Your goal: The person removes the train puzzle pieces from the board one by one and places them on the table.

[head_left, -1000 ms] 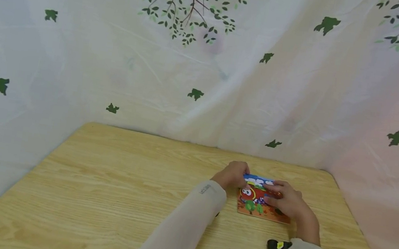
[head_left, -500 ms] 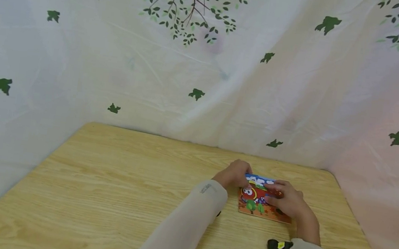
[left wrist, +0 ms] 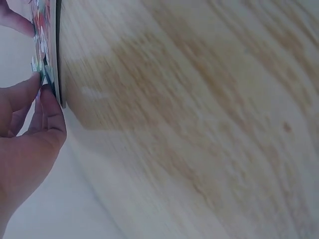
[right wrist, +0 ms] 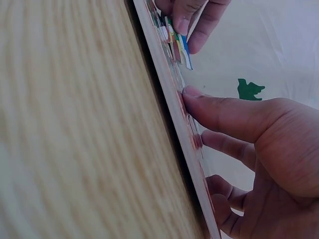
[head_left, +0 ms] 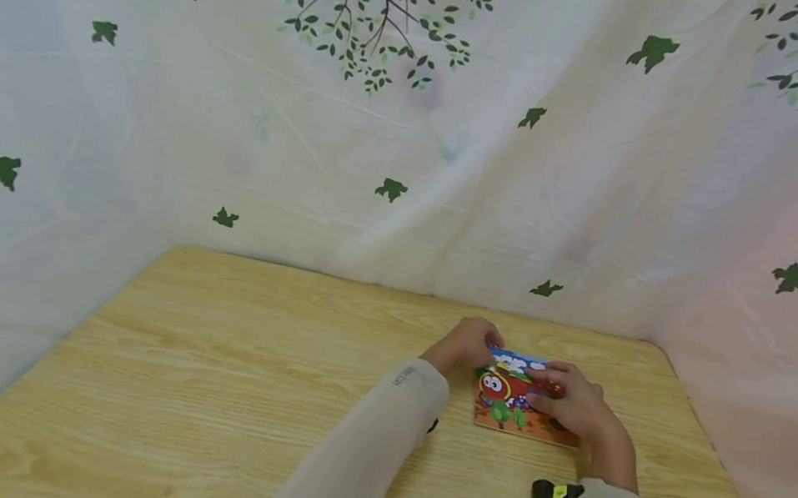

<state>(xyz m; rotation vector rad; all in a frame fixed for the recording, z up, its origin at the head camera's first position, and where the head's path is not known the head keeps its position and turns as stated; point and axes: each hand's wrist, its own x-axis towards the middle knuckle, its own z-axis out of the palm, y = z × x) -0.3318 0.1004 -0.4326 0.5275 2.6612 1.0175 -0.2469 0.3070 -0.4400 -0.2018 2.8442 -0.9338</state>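
A flat jigsaw puzzle (head_left: 498,416) with a red big-eyed cartoon creature, blue sky and orange ground lies on the table at right. At its upper left corner, my left hand (head_left: 465,345) pinches a puzzle piece (right wrist: 186,52) between thumb and fingers. In the right wrist view that piece stands tilted above the wooden board (right wrist: 175,117), its blue edge showing. My right hand (head_left: 581,405) spreads over the puzzle's right half, with the thumb and fingertips touching its face and covering part of the picture. The left wrist view shows the board edge-on beside my left hand (left wrist: 35,134).
The wood-grain table (head_left: 213,393) has rounded far corners. Behind it hangs a pale curtain (head_left: 291,151) printed with leafy branches and green birds. A black device (head_left: 554,497) with a yellow mark sits at my right wrist.
My left hand has drawn slightly up and left, its thumb off the creature's face, so more of the puzzle's left edge shows. My right hand stays nearly in place.
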